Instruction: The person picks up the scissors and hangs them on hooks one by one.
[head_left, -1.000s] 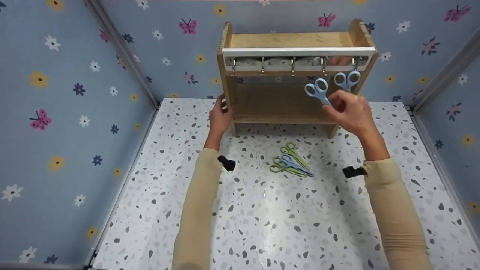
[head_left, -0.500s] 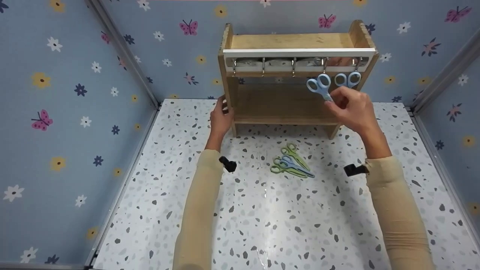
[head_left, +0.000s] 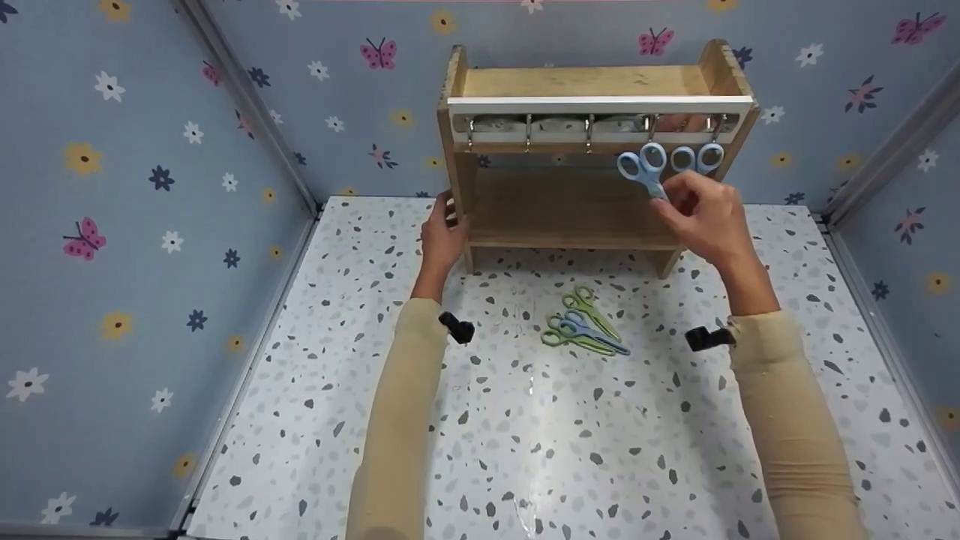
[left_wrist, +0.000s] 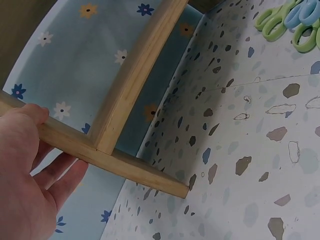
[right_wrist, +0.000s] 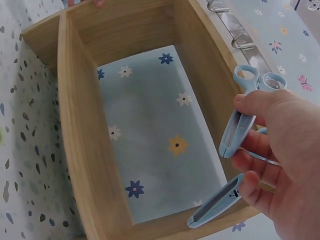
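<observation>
My right hand (head_left: 709,221) pinches the blade end of a pair of blue scissors (right_wrist: 239,131), finger loops up. One loop is at the second hook (head_left: 652,129) from the right; I cannot tell whether it is over it. Another pair of blue scissors (right_wrist: 216,202) hangs at the rightmost hook, beside the fingers, its lower part partly hidden by the right hand in the head view. My left hand (head_left: 441,236) grips the left side panel of a wooden shelf (left_wrist: 135,167), thumb on one side and fingers on the other.
On the speckled table (head_left: 525,435) before the shelf lie two green scissors (head_left: 592,311) with blue scissors (head_left: 589,330) between them. The hook rail (head_left: 480,139) has bare hooks to the left. Flowered walls (head_left: 135,262) enclose the table at the back and sides.
My right hand has raised the blue scissors slightly and shifted them right, bringing a loop up to the second hook from the right. The left hand stays in place on the shelf.
</observation>
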